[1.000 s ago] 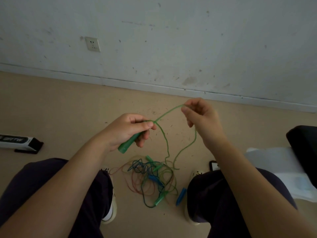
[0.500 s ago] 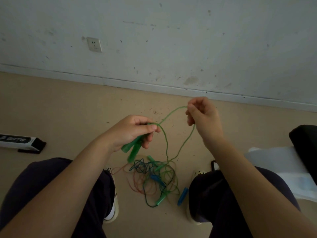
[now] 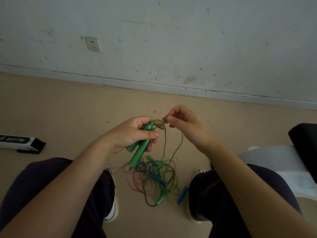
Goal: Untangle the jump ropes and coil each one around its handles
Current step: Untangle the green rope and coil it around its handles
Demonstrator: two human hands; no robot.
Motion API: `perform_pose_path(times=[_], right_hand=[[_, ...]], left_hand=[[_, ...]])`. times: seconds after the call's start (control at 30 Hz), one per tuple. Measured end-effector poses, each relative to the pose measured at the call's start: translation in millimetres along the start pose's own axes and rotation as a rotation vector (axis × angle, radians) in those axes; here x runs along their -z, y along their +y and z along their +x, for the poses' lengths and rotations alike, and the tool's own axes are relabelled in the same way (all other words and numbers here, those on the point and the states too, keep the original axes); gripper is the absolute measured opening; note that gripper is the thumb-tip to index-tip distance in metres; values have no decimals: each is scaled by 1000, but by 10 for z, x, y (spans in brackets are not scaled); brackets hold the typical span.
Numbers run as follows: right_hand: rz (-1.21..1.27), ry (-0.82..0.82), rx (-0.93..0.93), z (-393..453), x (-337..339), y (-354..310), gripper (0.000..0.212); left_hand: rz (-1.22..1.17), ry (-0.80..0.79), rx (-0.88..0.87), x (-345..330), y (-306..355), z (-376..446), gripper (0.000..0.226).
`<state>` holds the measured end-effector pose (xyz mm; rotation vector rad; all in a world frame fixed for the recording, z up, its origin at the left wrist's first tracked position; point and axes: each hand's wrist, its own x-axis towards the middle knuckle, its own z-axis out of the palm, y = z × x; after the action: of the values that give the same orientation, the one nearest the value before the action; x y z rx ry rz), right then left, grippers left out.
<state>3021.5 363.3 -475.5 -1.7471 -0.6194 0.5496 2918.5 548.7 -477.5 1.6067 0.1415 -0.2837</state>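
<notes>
- The left hand [image 3: 135, 133] is gripping two green plastic jump-rope handles [image 3: 139, 151], fingers curled round them.
- The right hand [image 3: 186, 125] is pinching the thin green cord [image 3: 164, 143] just beside the handle tops, apparently laying an early wrap.
- Most of that cord is trailing into the tangled pile of green, blue and red ropes [image 3: 154, 179] lying mid-floor between the shoes.
- Judgement: untangling barely started; no rope coiled yet.

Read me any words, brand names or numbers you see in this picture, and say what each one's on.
Box on the floor at the left: white lettering on a dark band, too blurred to read.
Wall socket: no text shows.
Green handles in the left hand: no label shows.
</notes>
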Motion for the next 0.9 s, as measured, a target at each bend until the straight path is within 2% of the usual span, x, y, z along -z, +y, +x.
perform_pose_path(times=[0.07,0.13,0.23,0.33,0.53,0.73,0.9], right_hand=[[-21,-128,-41,-20,-27,3,23],[-84,-180,-25,-37,-57,9,19],[-90,-84,20,-14,-4,18,5],[-50,4,40,11,129,0,6],[-21,-96,85,-32,134,-52,6],[-51,-168,58,-25,85,-24,12],[-143,-239,49,-44,35,-10,10]], left_hand=[[-17,-13,-4,-23,6,-10,31],[-7,-20,6,-34,14,-13,33],[40,-56,60,13,25,-21,39],[144,-100,131,69,32,-46,32],[148,-84,172,26,28,-51,27],[169,-117,161,-29,47,-24,39],[182,-122,143,-46,34,-10,27]])
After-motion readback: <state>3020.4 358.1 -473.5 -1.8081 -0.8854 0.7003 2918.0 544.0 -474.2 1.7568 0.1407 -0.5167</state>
